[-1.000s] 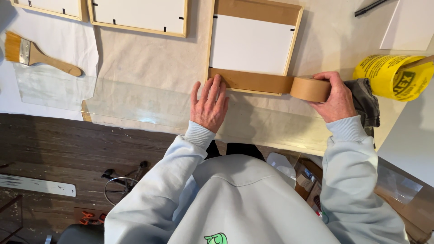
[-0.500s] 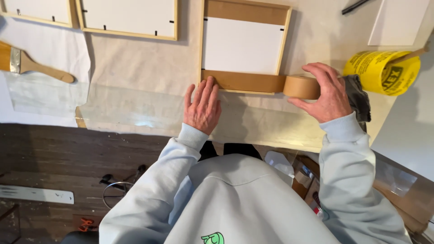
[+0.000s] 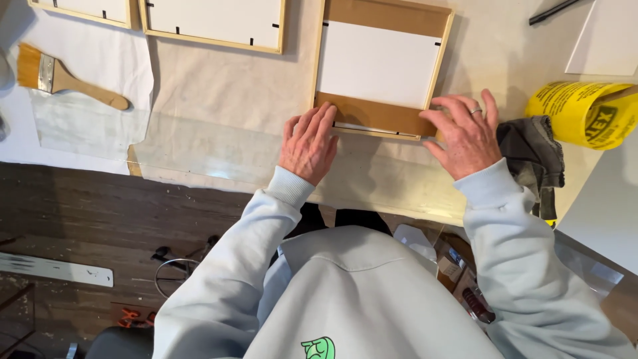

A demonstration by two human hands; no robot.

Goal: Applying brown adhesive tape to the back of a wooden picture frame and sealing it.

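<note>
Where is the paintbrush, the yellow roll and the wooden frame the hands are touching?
Paintbrush (image 3: 50, 74), head view, on its metal band.
Yellow roll (image 3: 577, 113), head view, on its side.
Frame (image 3: 381, 114), head view, on the brown strip along its bottom edge.

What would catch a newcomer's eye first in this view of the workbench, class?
First, the two hands pressed flat on the near edge of a wooden frame with a white panel: the left hand at its lower left corner, the right hand at its lower right. Next, the bright yellow roll at the far right beside a dark rag, and the paintbrush lying at the far left.
</note>
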